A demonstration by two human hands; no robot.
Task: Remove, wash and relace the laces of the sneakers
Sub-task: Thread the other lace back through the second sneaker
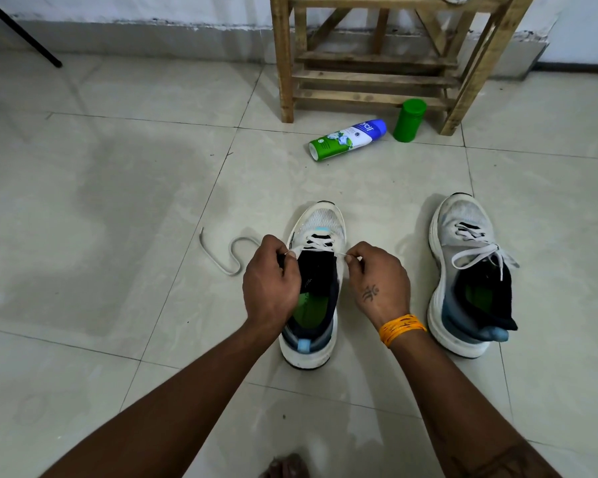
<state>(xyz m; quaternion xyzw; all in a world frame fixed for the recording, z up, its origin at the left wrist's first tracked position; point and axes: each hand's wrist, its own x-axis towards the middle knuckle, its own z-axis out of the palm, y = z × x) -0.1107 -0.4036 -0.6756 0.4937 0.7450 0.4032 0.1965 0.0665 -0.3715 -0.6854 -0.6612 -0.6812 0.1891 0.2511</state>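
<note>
Both hands, left hand (271, 281) and right hand (377, 281), pinch the lace (320, 243) with curled fingers over the near sneaker (316, 281), partly unthreaded. Right of it, the other sneaker (470, 274) remains tied; washing and relacing remain.

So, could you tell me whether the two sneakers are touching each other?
Apart. The head view shows bare floor tile between the left sneaker and the right sneaker.
</note>
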